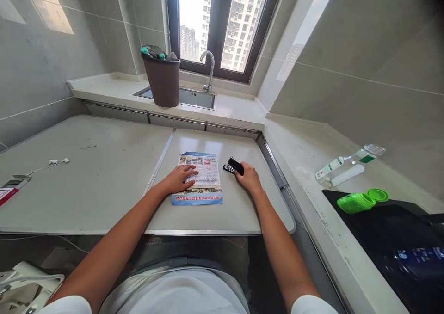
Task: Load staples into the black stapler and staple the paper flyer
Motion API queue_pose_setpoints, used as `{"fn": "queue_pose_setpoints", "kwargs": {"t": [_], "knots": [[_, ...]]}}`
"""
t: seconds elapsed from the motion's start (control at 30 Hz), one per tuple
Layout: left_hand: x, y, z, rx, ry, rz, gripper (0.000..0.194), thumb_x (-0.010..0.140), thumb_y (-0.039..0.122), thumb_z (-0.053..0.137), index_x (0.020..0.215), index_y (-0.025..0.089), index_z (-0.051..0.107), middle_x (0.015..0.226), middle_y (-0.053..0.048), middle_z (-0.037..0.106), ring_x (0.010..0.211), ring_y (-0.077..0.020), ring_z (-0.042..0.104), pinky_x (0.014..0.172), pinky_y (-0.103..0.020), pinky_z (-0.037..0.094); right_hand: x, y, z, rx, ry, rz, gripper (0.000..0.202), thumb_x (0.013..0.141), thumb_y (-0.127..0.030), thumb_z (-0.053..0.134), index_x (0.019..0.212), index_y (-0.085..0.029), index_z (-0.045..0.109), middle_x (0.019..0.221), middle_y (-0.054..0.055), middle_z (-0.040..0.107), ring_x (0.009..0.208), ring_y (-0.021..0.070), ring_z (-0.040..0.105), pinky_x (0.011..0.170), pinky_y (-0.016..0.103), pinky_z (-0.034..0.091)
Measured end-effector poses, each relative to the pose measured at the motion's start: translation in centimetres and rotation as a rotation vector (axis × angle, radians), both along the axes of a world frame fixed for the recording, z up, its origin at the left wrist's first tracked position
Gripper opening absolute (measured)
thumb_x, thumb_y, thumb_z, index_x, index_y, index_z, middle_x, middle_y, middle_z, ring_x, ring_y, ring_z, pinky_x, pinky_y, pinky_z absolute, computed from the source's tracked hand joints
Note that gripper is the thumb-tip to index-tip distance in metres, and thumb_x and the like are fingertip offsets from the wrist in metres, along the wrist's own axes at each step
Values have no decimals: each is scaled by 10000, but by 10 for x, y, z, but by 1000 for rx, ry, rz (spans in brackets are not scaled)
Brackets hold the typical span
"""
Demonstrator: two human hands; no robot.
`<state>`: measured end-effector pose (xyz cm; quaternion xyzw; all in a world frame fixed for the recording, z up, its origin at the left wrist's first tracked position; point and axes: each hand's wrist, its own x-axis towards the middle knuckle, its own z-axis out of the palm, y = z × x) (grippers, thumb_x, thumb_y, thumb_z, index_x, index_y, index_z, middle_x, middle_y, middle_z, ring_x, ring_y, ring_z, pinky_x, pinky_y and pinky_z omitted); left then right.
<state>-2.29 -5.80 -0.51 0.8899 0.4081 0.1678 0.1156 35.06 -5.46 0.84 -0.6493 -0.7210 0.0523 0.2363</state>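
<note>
A printed leaflet (pixel 204 180) with blue edges lies flat on the light table (pixel 114 184). My left hand (pixel 178 179) rests on the leaflet's left side, fingers spread and pointing right. To the right of the leaflet, my right hand (pixel 249 176) has its fingers wrapped round the back end of a black stapler (pixel 235 166). The stapler's front end points left, and a gap of bare table separates it from the leaflet. Part of the stapler is hidden by my right fingers.
Behind the table, a brown bin (pixel 163 83) stands at the sink (pixel 197 99). A white cable (pixel 45 167) and a red-white box (pixel 9 193) lie at the left. Clear bottles (pixel 350 163) and a green container (pixel 355 202) lie on the right counter (pixel 294 143).
</note>
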Motion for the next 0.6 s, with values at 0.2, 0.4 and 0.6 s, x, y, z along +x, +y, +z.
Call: {"fn": "queue_pose_setpoints", "kwargs": {"t": [0.2, 0.4, 0.6], "knots": [[2, -1, 0, -8, -4, -6, 496, 1003, 483, 554, 1422, 248, 677, 1548, -114, 571, 1444, -364, 503, 1231, -570, 370, -18, -3, 4, 71, -25, -88, 127, 957, -311, 666, 1048, -223, 654, 1065, 103, 736, 982, 277, 673, 697, 305, 404], [6, 2, -3, -9, -81, -29, 406, 1058, 376, 442, 1331, 221, 698, 1472, -119, 627, 1375, -322, 563, 1184, -529, 425, -67, -3, 19, 42, -8, 10, 149, 963, -369, 681, 1020, -237, 641, 1055, 87, 745, 937, 258, 685, 686, 306, 396], [7, 0, 5, 118, -226, 222, 265, 918, 101, 439, 957, 200, 682, 1107, -112, 711, 1084, -299, 609, 973, -467, 492, -133, 0, 16, -42, -24, 146, 193, 963, -400, 688, 1063, -242, 638, 1111, 65, 754, 974, 238, 688, 736, 296, 419]]}}
